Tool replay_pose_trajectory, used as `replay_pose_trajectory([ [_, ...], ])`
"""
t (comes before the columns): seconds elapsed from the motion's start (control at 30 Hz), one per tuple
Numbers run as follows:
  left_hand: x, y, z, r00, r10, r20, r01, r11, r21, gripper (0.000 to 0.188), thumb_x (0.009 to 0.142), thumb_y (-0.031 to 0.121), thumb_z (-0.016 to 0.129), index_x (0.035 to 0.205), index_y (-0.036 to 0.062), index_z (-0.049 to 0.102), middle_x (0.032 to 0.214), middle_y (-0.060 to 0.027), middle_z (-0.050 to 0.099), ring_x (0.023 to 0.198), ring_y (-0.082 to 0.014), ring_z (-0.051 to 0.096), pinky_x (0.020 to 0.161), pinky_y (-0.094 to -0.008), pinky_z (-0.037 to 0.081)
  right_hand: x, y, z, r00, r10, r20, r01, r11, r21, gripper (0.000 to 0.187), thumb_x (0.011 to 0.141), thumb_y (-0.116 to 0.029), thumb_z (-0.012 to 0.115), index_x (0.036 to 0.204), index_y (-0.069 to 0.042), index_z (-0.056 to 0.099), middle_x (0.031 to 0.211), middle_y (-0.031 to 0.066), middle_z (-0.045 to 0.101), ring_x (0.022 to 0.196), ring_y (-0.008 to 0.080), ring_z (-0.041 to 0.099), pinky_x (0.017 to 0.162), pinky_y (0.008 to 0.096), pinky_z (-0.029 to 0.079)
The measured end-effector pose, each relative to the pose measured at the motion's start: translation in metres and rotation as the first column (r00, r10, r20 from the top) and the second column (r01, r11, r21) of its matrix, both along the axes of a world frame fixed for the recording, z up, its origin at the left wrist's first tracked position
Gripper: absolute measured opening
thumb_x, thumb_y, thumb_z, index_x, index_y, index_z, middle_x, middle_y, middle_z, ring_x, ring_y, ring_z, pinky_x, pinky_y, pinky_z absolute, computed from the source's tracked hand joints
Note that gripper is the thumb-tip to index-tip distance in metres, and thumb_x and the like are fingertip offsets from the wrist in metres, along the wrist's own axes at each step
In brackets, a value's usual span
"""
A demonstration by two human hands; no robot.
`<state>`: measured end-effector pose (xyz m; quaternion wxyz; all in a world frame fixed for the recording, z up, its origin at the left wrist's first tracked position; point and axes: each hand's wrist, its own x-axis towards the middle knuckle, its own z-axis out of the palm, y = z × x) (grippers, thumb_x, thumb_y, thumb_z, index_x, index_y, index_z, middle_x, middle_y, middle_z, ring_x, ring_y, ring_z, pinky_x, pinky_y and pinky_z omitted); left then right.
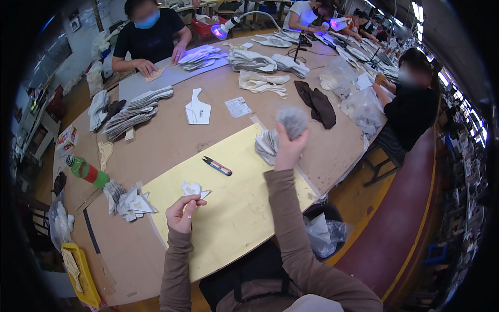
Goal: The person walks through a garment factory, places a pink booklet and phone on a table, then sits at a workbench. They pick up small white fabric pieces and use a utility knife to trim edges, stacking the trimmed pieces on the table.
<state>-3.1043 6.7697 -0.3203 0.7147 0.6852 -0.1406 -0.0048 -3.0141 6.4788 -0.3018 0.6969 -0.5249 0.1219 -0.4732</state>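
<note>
My left hand (180,214) is raised over the yellow sheet (228,208), thumb and fingers pinched together. Just beyond its fingertips are small white cut pieces (192,188); whether the fingers grip one I cannot make out. My right hand (291,148) is lifted farther right, closed on a blurred, rounded grey bundle (292,120) whose kind is unclear. Close by its wrist, a stack of grey-white cut pieces (266,145) rests at the sheet's far right corner. Between my hands lie thread snips (217,166) with dark blades.
Left of the sheet are a pile of white pieces (132,204), a green bottle (87,171) and a yellow tray (86,275). Farther off lie a white pattern piece (197,109), a printed paper (238,107) and dark brown cloth (316,104). Other people sit around the table.
</note>
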Motion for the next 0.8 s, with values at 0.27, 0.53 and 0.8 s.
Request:
replay_pose_trajectory([
  [0.27, 0.011, 0.019, 0.003, 0.974, 0.195, 0.111, -0.202, 0.978, 0.055, 0.022, 0.094, 0.010, 0.052, 0.105, -0.0067, 0.062, 0.089, -0.0125, 0.068, 0.088, -0.0162, 0.064, 0.084, -0.0284, 0.048, -0.063, -0.078, -0.039, 0.586, -0.671, -0.454, 0.067, 0.598, -0.798, 0.071, 0.075, -0.013, 0.071, 0.139, -0.016, 0.040, 0.131, 0.0130, 0.049, 0.119, 0.0324, 0.045, 0.104, 0.0463, 0.031],
  [0.53, 0.040, 0.053, -0.027, 0.935, 0.351, 0.060, -0.347, 0.936, -0.062, 0.023, 0.094, 0.009, 0.053, 0.112, -0.0052, 0.058, 0.102, -0.0117, 0.066, 0.096, -0.0157, 0.062, 0.087, -0.0263, 0.047, -0.077, -0.083, -0.064, 0.658, -0.723, -0.211, 0.167, 0.413, -0.895, 0.064, 0.076, -0.017, 0.069, 0.135, -0.011, 0.046, 0.130, 0.0173, 0.048, 0.122, 0.0366, 0.041, 0.105, 0.0502, 0.027],
  [0.8, 0.053, 0.061, -0.054, 0.942, 0.323, -0.096, -0.299, 0.933, 0.200, 0.034, 0.089, 0.019, 0.064, 0.118, 0.0030, 0.057, 0.103, -0.0062, 0.064, 0.088, -0.0131, 0.060, 0.079, -0.0248, 0.048, -0.088, -0.086, -0.056, 0.831, -0.452, -0.323, 0.150, 0.743, -0.653, 0.042, 0.083, -0.006, 0.062, 0.124, -0.001, 0.051, 0.124, 0.0144, 0.052, 0.116, 0.0304, 0.047, 0.099, 0.0410, 0.035],
])
